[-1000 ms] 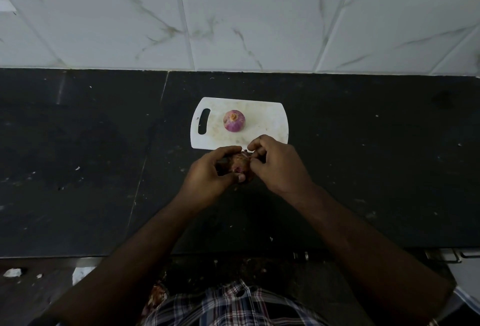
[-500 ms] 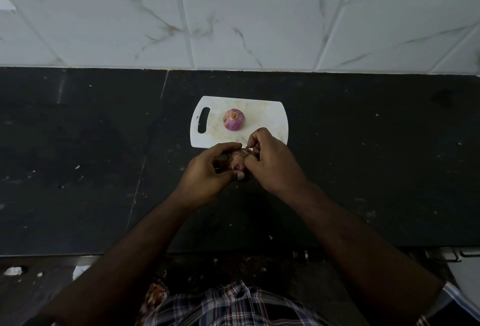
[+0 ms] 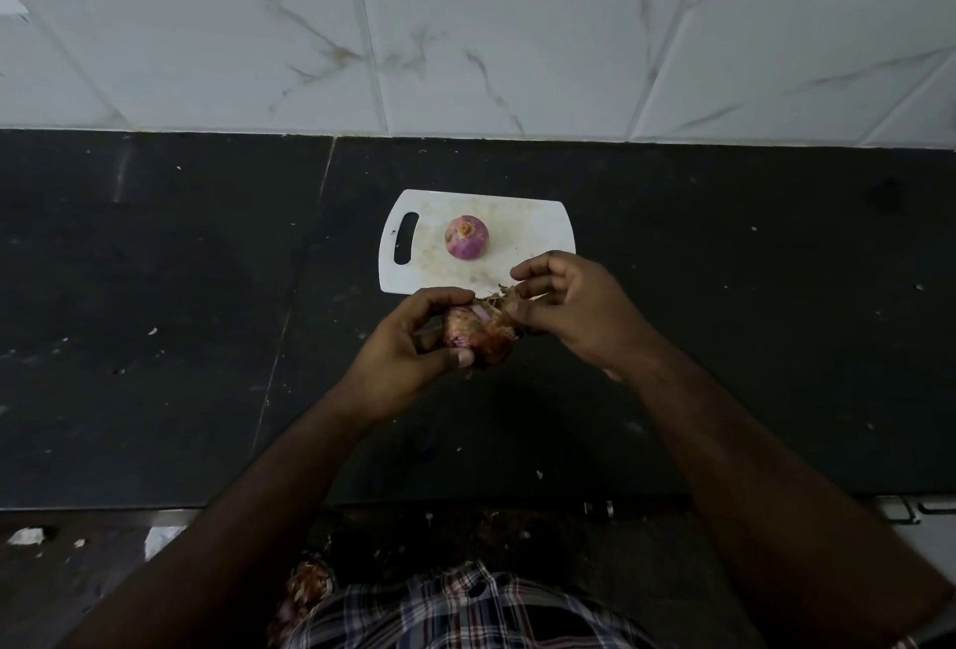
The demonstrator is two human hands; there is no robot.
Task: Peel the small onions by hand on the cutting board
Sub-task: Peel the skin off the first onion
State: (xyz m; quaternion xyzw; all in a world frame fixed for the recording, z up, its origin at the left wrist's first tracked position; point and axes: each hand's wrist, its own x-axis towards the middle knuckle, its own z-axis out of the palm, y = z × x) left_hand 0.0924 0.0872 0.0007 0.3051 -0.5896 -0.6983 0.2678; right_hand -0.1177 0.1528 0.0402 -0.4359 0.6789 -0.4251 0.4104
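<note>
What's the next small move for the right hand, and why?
Probably pull the dry brown skin strip further away until it tears free. The right hand pinches that strip, the left hand grips the small half-peeled reddish onion, and papery skin clings to its right side.

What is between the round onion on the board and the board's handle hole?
Nothing: only bare white cutting board lies between the onion and the handle hole, head view.
</note>
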